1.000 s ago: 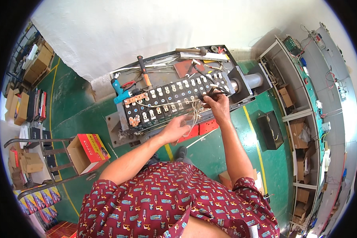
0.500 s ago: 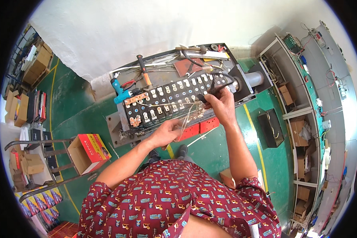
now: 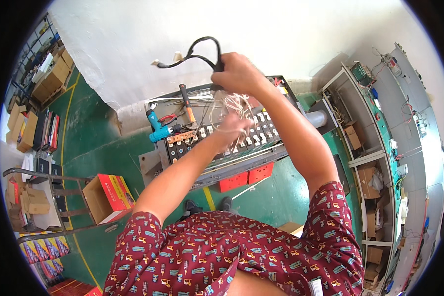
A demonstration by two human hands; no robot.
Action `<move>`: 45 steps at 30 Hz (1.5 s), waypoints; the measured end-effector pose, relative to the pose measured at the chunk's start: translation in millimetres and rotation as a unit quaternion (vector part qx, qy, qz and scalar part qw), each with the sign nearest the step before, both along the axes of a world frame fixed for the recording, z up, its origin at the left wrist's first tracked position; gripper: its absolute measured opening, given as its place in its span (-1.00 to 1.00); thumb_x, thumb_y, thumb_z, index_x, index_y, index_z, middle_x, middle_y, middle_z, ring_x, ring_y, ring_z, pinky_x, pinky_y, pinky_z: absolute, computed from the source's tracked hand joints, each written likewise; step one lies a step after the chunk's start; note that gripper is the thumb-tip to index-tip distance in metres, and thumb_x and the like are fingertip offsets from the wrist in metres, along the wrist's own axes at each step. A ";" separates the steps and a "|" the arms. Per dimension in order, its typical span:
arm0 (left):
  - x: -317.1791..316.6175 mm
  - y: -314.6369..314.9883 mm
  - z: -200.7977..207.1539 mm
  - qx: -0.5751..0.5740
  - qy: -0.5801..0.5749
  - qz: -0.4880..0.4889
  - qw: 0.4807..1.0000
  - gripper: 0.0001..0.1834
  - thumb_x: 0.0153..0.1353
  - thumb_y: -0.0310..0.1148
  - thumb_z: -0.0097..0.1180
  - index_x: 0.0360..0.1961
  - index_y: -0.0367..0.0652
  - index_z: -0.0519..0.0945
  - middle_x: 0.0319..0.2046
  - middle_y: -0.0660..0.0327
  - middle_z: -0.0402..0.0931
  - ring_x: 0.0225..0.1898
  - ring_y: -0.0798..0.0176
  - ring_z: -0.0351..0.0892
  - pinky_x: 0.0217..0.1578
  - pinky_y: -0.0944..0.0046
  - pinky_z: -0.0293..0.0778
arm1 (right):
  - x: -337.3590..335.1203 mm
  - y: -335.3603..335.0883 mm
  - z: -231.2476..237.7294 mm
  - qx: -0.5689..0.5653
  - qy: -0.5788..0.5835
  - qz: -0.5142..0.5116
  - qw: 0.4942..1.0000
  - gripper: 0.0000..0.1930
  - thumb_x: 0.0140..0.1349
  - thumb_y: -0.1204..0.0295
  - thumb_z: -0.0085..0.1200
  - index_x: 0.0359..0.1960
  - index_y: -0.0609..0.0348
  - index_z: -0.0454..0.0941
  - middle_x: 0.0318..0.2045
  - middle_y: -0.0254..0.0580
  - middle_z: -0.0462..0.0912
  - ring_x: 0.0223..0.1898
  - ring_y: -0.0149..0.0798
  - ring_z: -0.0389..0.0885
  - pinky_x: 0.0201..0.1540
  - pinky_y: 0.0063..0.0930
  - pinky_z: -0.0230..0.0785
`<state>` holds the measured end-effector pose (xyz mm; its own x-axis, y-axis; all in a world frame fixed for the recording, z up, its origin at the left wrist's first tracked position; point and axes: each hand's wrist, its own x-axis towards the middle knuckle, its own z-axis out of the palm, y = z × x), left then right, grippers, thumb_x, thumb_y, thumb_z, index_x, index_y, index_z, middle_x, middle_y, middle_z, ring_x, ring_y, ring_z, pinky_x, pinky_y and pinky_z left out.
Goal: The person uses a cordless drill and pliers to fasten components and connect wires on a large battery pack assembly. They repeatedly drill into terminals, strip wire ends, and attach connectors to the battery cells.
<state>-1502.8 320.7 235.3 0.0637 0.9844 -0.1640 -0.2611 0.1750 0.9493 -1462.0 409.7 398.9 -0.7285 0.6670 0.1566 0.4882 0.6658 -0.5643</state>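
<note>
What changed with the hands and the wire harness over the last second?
The right hand rose off the battery pack, lifting the black cable and the thin white wires upward. The left hand came up from the pack's edge into those wires. Pack, hammer and blue tool stayed put.

A blue glue gun [image 3: 156,130] on my desk [image 3: 153,163], a hammer [image 3: 187,106] beside it, red open box [image 3: 108,196] on the green floor [image 3: 93,148], shelves [image 3: 375,163] to my right

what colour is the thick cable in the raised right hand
Black. The thick cable loops above the right hand, clearest in the head view against the white wall.
</note>
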 end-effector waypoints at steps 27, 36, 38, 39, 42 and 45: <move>-20.4 -123.8 -51.8 -0.042 -0.119 0.186 0.974 -0.58 0.47 -0.39 0.10 0.25 -0.39 0.43 -0.25 0.13 0.52 -0.64 0.26 0.58 -0.68 0.21 0.57 | 141.4 18.2 -206.1 -0.373 0.376 -0.160 0.833 -0.75 0.27 0.43 0.30 -0.06 0.22 0.62 -0.08 -0.17 0.73 -0.13 -0.28 0.73 -0.09 -0.41 0.65; -22.1 -136.1 -54.9 -0.048 -0.115 0.168 0.978 -0.54 0.46 -0.37 0.14 0.30 -0.30 0.38 -0.19 0.21 0.52 -0.59 0.24 0.64 -0.56 0.19 0.66 | 154.5 -4.8 -233.8 -0.369 0.488 -0.156 0.776 -0.65 0.24 0.45 0.37 -0.01 0.26 0.53 -0.05 -0.08 0.70 -0.14 -0.19 0.74 -0.01 -0.33 0.68; -19.2 -133.0 -53.3 -0.047 -0.124 0.167 0.977 -0.55 0.46 -0.37 0.14 0.29 -0.29 0.39 -0.20 0.23 0.53 -0.55 0.27 0.65 -0.54 0.22 0.66 | 141.3 10.2 -233.5 -0.372 0.480 -0.162 0.778 -0.67 0.25 0.43 0.38 -0.04 0.28 0.55 -0.09 -0.06 0.70 -0.16 -0.18 0.75 -0.02 -0.32 0.69; -17.5 -131.5 -53.2 -0.053 -0.101 0.176 0.978 -0.55 0.46 -0.38 0.14 0.28 -0.28 0.40 -0.21 0.24 0.53 -0.54 0.29 0.65 -0.52 0.24 0.65 | 135.8 17.3 -233.2 -0.371 0.468 -0.161 0.786 -0.68 0.25 0.42 0.38 -0.05 0.29 0.56 -0.11 -0.07 0.71 -0.16 -0.19 0.75 -0.02 -0.32 0.69; -13.6 -126.7 -53.6 -0.060 -0.089 0.188 0.976 -0.58 0.45 -0.40 0.14 0.26 -0.26 0.42 -0.23 0.26 0.55 -0.51 0.32 0.64 -0.45 0.28 0.66 | 126.9 20.3 -237.8 -0.394 0.482 -0.168 0.765 -0.65 0.21 0.43 0.41 -0.05 0.31 0.57 -0.18 -0.09 0.72 -0.20 -0.23 0.76 -0.08 -0.35 0.70; -10.5 -128.8 -53.8 -0.067 -0.109 0.193 0.973 -0.59 0.44 -0.43 0.17 0.25 -0.32 0.45 -0.24 0.22 0.58 -0.43 0.34 0.63 -0.35 0.30 0.62 | 131.2 7.9 -243.2 -0.384 0.472 -0.196 0.769 -0.62 0.19 0.50 0.42 0.00 0.34 0.58 -0.18 -0.10 0.73 -0.22 -0.23 0.77 -0.18 -0.39 0.72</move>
<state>-1513.3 191.9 181.5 -0.2589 0.9123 -0.3173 -0.5244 0.1431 0.8393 -1330.9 417.6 155.7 -0.2519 0.9660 -0.0577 -0.3017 -0.1351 -0.9438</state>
